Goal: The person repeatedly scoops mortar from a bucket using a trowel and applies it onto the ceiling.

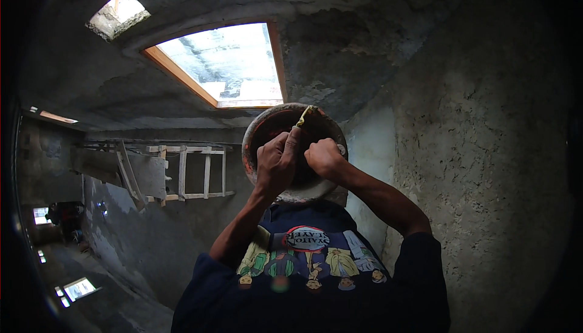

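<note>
A round bucket (255, 128) with a pale, mortar-crusted rim and a reddish inner wall is close in front of my body. Over its left part, my left hand (278, 157) is closed with the thumb pointing up. A short twisted yellowish cord (303, 115) runs from the thumb tip to the far rim. My right hand (325, 158) makes a fist over the right side of the bucket, by the rim. Whatever it grips is hidden. The dark inside of the bucket hardly shows between my hands.
Ahead stands a wall with a wood-framed window (281, 60) and a smaller opening (118, 14). Rough plaster wall (473, 151) rises on my right. Left of me are a wooden ladder-like frame (206, 173) and boards (146, 172).
</note>
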Motion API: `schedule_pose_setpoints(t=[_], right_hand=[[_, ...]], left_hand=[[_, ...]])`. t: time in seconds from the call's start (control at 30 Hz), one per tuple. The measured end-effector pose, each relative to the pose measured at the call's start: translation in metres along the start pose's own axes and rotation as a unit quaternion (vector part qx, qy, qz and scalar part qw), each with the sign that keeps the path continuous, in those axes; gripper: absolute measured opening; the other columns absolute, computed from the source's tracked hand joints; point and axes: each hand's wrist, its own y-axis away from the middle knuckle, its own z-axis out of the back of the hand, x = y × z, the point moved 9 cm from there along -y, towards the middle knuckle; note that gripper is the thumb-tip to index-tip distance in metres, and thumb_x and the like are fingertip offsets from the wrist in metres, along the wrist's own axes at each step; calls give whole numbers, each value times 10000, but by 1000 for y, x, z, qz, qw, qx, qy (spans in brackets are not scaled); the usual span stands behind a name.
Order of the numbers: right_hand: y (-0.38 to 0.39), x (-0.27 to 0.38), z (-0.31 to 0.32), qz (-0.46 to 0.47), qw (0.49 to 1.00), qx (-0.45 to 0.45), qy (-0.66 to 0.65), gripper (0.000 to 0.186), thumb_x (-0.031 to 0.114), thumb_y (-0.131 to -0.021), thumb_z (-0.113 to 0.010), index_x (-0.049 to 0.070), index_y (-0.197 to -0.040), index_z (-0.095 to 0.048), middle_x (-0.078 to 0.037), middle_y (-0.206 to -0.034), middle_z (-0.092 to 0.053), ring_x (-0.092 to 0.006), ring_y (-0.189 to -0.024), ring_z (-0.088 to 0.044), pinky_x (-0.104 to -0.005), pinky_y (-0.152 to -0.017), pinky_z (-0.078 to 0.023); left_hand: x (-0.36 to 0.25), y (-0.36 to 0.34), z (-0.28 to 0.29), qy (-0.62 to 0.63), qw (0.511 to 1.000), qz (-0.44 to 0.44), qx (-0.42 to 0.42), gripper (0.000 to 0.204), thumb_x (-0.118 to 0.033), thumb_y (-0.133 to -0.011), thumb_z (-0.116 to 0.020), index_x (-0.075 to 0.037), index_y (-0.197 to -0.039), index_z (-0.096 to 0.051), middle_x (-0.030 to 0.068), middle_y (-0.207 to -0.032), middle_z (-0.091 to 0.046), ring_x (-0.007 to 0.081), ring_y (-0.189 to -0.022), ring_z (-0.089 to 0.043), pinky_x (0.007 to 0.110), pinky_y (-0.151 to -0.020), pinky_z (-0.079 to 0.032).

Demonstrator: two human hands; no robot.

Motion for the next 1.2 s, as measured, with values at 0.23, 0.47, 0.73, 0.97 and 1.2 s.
schedule_pose_setpoints(t=[0.23, 0.47, 0.73, 0.97, 1.2], right_hand=[[52, 0, 19, 83, 965, -229, -96, 61, 65, -791, -622, 84, -753, -665, -154, -733, -667, -298, -763, -691, -409, -645, -513], [35, -35, -25, 24, 946, 29, -323, 474, 261, -707, -788, 29, -1105, -678, -154, -951, -708, -325, -918, -681, -401, -799, -529], [52, -79, -30, 43, 901, 15, -431, 547, 370, -707, -749, 45, -1142, -685, -203, -1046, -697, -329, -986, -672, -386, -871, -524], [83, -146, -36, 22, 913, -16, -408, 544, 437, -711, -805, 75, -1107, -713, -150, -897, -722, -254, -789, -693, -339, -746, -544], [109, -212, -57, -102, 865, 184, -455, 488, 339, -727, -815, 76, -1125, -716, -49, -707, -666, -113, -563, -573, -288, -505, -464]], left_hand=[[8, -5, -12, 36, 999, 21, 29, 459, -347, -1016, -500, 12, -732, -536, 50, -555, -426, 75, -538, -377, 317, -487, -341], [4, -15, -8, 66, 995, 43, 61, 454, -347, -1020, -492, 8, -745, -559, -15, -565, -447, 52, -561, -390, 287, -487, -330], [24, -29, 15, 61, 996, 57, 44, 408, -329, -1037, -469, -117, -690, -496, -90, -556, -367, 7, -451, -304, 218, -393, -220], [60, -39, 32, -64, 991, 111, 26, 487, -397, -1009, -477, 3, -749, -571, 59, -560, -462, 102, -551, -431, 326, -521, -370], [78, -44, 49, -107, 988, 116, 2, 531, -432, -970, -555, 36, -722, -586, 66, -525, -441, 91, -530, -398, 333, -498, -357]])
